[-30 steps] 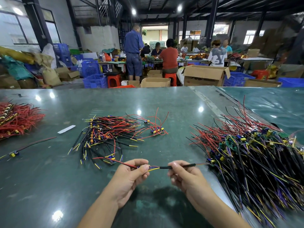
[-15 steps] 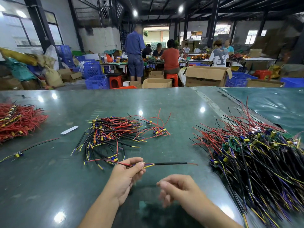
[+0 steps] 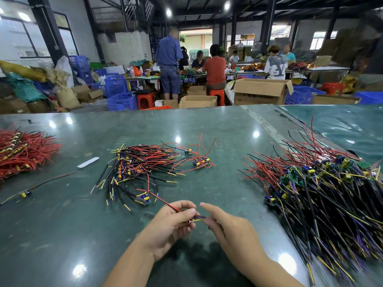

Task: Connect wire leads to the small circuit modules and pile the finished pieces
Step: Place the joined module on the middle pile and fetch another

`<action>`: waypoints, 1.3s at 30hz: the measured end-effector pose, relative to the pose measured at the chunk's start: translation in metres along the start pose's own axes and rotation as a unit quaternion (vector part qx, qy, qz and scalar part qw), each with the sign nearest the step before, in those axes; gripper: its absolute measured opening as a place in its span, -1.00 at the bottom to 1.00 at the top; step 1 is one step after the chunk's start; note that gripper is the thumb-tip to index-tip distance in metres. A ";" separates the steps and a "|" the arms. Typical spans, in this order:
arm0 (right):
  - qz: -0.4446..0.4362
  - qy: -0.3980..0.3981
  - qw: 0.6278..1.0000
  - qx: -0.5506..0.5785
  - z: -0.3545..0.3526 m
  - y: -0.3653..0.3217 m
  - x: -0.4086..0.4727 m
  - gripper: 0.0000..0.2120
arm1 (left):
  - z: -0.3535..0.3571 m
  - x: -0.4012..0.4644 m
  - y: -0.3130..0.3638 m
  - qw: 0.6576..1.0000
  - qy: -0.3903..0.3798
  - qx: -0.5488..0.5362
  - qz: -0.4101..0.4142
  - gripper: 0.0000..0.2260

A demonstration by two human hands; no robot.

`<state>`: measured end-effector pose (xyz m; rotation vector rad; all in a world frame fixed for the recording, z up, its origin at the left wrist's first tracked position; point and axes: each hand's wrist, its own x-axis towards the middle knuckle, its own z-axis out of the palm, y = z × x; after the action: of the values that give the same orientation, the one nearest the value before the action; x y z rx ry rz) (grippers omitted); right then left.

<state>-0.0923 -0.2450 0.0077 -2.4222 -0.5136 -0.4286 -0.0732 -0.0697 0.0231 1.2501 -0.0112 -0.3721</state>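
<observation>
My left hand (image 3: 171,223) pinches a wire lead set (image 3: 194,219) with red, yellow and purple strands; its red wire (image 3: 163,201) runs up left toward a small blue module (image 3: 145,198). My right hand (image 3: 226,226) meets the same wire ends from the right, index finger stretched out, fingertips at the yellow-purple tips. A pile of wired modules (image 3: 136,164) lies on the table beyond my hands. A big heap of modules with black, red and yellow leads (image 3: 323,187) sits at the right.
A bundle of red wires (image 3: 22,150) lies at the far left, a single wired module (image 3: 26,193) near it, and a white strip (image 3: 88,162). Two loose modules (image 3: 200,162) sit behind the middle pile. People work at tables beyond the green table (image 3: 217,131).
The black sleeved lead that stuck out to the right is no longer stretched out. My right hand, which had dropped away, has come back up to the wire ends at my left hand.
</observation>
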 end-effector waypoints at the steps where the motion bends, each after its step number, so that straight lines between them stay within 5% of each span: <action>1: 0.002 0.002 1.000 0.015 0.002 0.002 0.000 -0.66 | 0.000 0.000 0.000 1.000 -0.003 -0.013 -0.001 -0.73; 6: 0.055 0.142 0.986 -0.063 -0.014 0.023 0.007 -0.74 | -0.009 0.002 -0.001 0.999 0.013 -0.003 0.030 -0.54; 10: 0.172 0.253 0.912 -0.274 -0.049 0.053 0.013 -0.92 | -0.017 0.006 0.002 0.997 0.070 0.006 0.044 -0.62; 13: 0.320 0.104 0.870 -0.361 -0.059 0.061 0.012 -0.85 | -0.019 0.007 0.003 0.994 0.102 0.008 0.038 -0.76; 15: 0.317 0.068 0.842 -0.430 -0.058 0.066 0.011 -0.81 | -0.020 0.008 0.004 0.993 0.113 0.011 0.034 -0.80; 19: 0.156 0.033 0.928 -0.336 -0.048 0.064 0.013 -0.74 | -0.024 0.009 0.005 0.989 0.138 0.031 0.051 -0.84; 23: 0.235 -0.123 0.903 -0.338 -0.029 0.076 0.012 -0.38 | -0.029 0.012 0.005 0.979 0.187 0.045 0.066 -0.85; 39: 0.245 -0.220 0.892 -0.309 -0.057 0.105 0.019 -0.46 | -0.035 0.012 0.004 0.974 0.212 0.040 0.062 -0.84</action>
<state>-0.0374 -0.3528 0.0058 -3.1522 0.1071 0.2294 -0.0531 -0.0398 0.0131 1.3804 0.2620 0.0099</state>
